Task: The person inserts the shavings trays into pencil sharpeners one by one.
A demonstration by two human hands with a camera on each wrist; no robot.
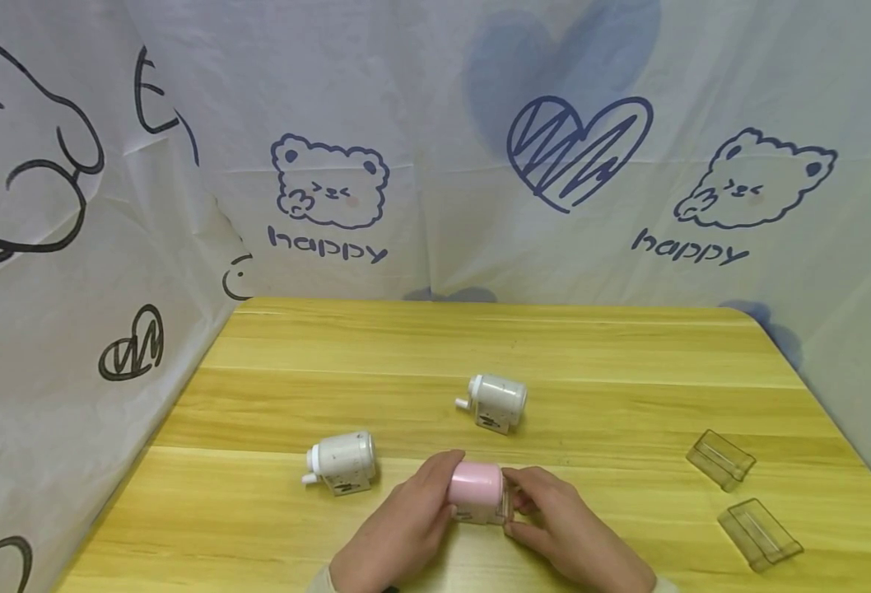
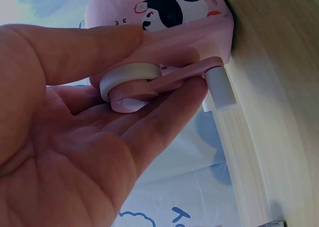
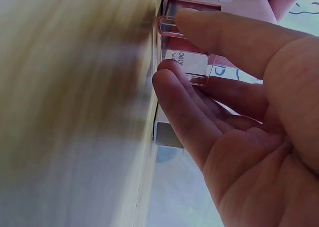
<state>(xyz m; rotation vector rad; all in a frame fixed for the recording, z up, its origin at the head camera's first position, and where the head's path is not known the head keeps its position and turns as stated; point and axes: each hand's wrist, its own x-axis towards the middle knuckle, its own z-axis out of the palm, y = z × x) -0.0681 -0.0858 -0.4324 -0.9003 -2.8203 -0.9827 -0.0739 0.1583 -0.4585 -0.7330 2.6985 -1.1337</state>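
Observation:
A pink crank pencil sharpener [image 1: 476,484] with a panda print stands at the table's front middle. My left hand [image 1: 409,515] grips its crank end, thumb on the body and fingers beneath. In the left wrist view the pink crank arm [image 2: 182,77] and its white knob [image 2: 221,89] show beside the fingers. At the opposite end, my right hand [image 1: 565,523] pinches the clear shavings drawer [image 3: 199,80] between thumb and fingers. The drawer sticks partly out of the pink body, and a white label [image 3: 187,61] shows through it.
Two white crank sharpeners stand on the wooden table [image 1: 591,354]: one behind the pink one [image 1: 500,400], another to its left [image 1: 345,461]. Two loose clear drawers lie at the right, a farther drawer [image 1: 720,458] and a nearer drawer [image 1: 760,534]. Printed cloth [image 1: 435,99] hangs behind.

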